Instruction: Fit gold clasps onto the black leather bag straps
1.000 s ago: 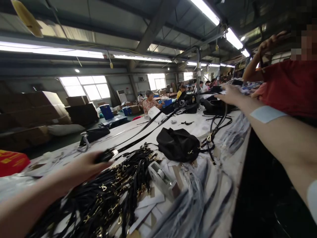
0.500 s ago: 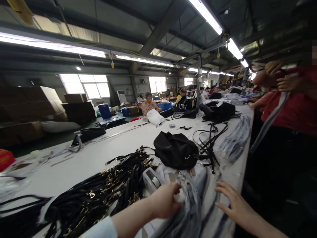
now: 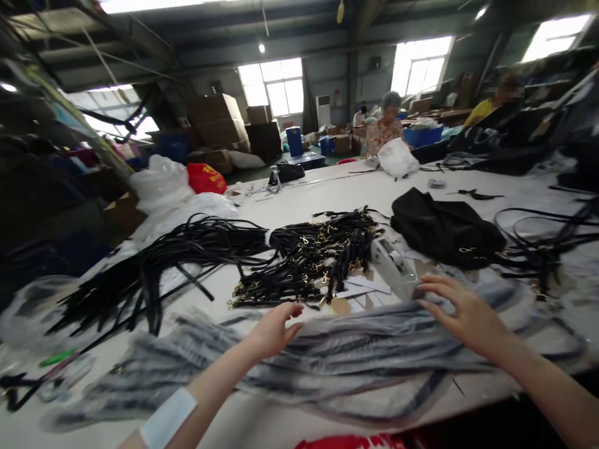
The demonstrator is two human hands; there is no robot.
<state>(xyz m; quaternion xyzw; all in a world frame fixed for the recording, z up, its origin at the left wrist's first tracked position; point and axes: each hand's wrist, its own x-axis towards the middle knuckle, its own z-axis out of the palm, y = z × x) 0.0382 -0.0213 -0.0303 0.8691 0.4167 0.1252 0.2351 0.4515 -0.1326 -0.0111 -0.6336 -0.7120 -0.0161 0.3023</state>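
Note:
My left hand (image 3: pixel 276 330) hovers over long grey-blue straps in clear plastic sleeves (image 3: pixel 346 349), its thumb and fingers apart and nothing between them. To the right, my right hand (image 3: pixel 463 315) reaches over the same wrapped straps with fingers stretched out, close to a white device like a tape dispenser (image 3: pixel 388 259). Whether its fingertips touch anything is unclear. Beyond the hands lies a large bundle of black straps (image 3: pixel 219 240) with gold clasps, bound by a white band (image 3: pixel 270 237). A black bag (image 3: pixel 442 227) rests behind the device.
White cards (image 3: pixel 369 282) lie around the device. More black straps (image 3: pixel 545 240) are at right, white plastic bags (image 3: pixel 161 187) and a red bag (image 3: pixel 206 179) at left. A person (image 3: pixel 386 128) sits across the white table (image 3: pixel 309 190); another in yellow (image 3: pixel 482 112) is farther right.
My view has swung left, bringing the whole strap bundle and the wrapped straps into sight. The wrapped straps now run crosswise before me. My left hand has come away from near the device.

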